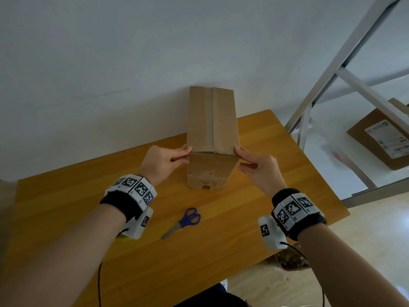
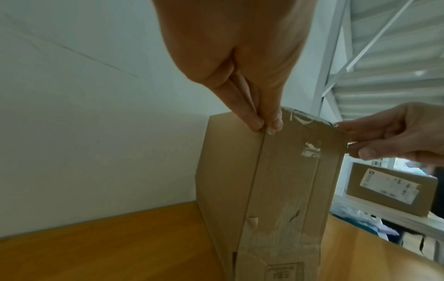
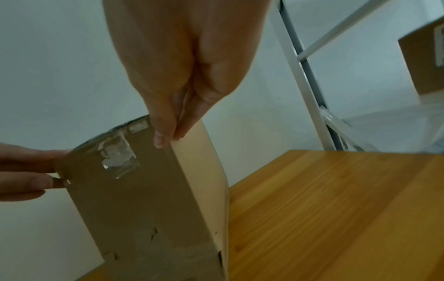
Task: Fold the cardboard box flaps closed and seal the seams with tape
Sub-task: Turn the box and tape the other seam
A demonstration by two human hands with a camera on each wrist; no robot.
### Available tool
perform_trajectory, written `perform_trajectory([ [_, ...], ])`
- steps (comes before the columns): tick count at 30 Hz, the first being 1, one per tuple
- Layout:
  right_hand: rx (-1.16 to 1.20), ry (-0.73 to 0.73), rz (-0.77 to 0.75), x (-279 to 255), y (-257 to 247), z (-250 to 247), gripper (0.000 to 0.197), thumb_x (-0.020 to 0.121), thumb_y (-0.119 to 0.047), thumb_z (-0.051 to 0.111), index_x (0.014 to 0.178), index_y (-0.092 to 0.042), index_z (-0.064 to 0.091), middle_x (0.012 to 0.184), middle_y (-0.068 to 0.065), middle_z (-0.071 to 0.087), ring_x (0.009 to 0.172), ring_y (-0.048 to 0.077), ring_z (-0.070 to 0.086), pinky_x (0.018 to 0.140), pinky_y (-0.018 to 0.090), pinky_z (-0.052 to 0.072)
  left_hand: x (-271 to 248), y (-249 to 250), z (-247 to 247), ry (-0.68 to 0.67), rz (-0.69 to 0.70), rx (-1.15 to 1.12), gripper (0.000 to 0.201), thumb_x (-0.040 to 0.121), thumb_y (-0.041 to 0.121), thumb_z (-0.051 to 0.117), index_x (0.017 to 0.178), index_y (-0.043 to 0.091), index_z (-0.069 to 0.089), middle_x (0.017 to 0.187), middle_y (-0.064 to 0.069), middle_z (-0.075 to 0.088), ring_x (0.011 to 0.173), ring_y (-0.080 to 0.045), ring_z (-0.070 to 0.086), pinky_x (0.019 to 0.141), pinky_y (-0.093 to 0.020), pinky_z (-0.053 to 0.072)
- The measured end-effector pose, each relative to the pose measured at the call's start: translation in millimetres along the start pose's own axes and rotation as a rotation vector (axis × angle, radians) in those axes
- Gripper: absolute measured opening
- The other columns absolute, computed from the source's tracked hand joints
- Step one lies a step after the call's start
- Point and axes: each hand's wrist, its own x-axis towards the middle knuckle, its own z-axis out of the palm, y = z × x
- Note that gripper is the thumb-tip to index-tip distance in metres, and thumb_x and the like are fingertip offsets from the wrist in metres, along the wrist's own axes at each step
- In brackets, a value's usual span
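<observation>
A tall brown cardboard box [image 1: 212, 120] stands on the wooden table [image 1: 221, 251] against the wall. Its top flaps lie folded shut, and a centre seam runs away from me with a strip of tape beside it. My left hand [image 1: 187, 152] pinches the near left top corner of the box [image 2: 288, 190] between thumb and fingers [image 2: 254, 123]. At the near right top corner my right hand [image 1: 238, 152] pinches the edge the same way, fingers [image 3: 159, 138] on the box [image 3: 144, 199]. Old tape scraps cling to the near face.
Blue-handled scissors [image 1: 186, 220] lie on the table in front of the box, between my wrists. A white metal shelf frame [image 1: 332, 74] stands to the right of the table. On it lies another cardboard box [image 1: 380, 140] with a label.
</observation>
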Motion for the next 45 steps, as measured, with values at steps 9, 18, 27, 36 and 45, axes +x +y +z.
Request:
perform_trajectory([
  [9, -0.11, 0.132, -0.062, 9.5, -7.9, 7.1, 0.031, 0.079, -0.009, 0.074, 0.109, -0.012, 0.07, 0.115, 0.009, 0.068, 0.104, 0.002, 0.061, 0.091, 0.013, 0.046, 3.1, 0.2, 4.4, 0.044, 0.266, 0.252, 0.028, 0.074, 0.009, 0.075, 0.099, -0.002, 0.069, 0.091, -0.015, 0.072, 0.079, -0.022, 0.071, 0.071, -0.032, 0.058],
  [18, -0.109, 0.078, 0.069, 1.9, -17.5, 15.2, 0.078, 0.077, -0.031, 0.076, 0.143, -0.016, 0.037, 0.125, -0.01, 0.056, 0.104, 0.003, 0.055, 0.09, 0.02, 0.048, -3.1, 1.9, 7.8, -0.078, -0.147, 0.094, 0.069, 0.08, 0.01, 0.068, 0.14, 0.011, 0.035, 0.124, -0.008, 0.06, 0.103, -0.014, 0.061, 0.091, -0.031, 0.05],
  [27, -0.124, 0.114, 0.14, -5.8, -36.7, 33.9, 0.089, 0.077, -0.055, 0.067, 0.144, -0.012, 0.028, 0.13, -0.004, 0.039, 0.115, 0.008, 0.04, 0.092, 0.02, 0.038, -13.9, 3.0, 17.3, -0.019, -0.096, -0.015, 0.039, 0.084, -0.007, 0.057, 0.121, 0.003, 0.057, 0.113, -0.008, 0.066, 0.099, -0.014, 0.064, 0.08, -0.01, 0.048],
  [36, -0.055, 0.247, 0.235, 0.3, -31.0, 41.0, 0.065, 0.071, -0.044, 0.078, 0.11, -0.017, 0.035, 0.113, -0.001, 0.04, 0.113, 0.021, 0.042, 0.098, 0.037, 0.044, -23.8, 21.4, 26.2, -0.023, -0.151, -0.107, 0.023, 0.089, 0.005, 0.056, 0.109, 0.006, 0.067, 0.101, -0.004, 0.071, 0.087, -0.006, 0.065, 0.081, -0.023, 0.054],
  [45, -0.222, 0.207, 0.254, -9.7, -43.4, 52.2, 0.14, 0.053, -0.075, 0.071, 0.149, -0.018, -0.012, 0.155, 0.009, -0.005, 0.143, 0.027, -0.005, 0.118, 0.048, 0.01, -23.6, 14.3, 33.6, -0.164, -0.289, -0.17, 0.055, 0.085, -0.013, 0.043, 0.134, 0.014, 0.048, 0.129, -0.006, 0.057, 0.115, -0.014, 0.055, 0.1, -0.029, 0.045],
])
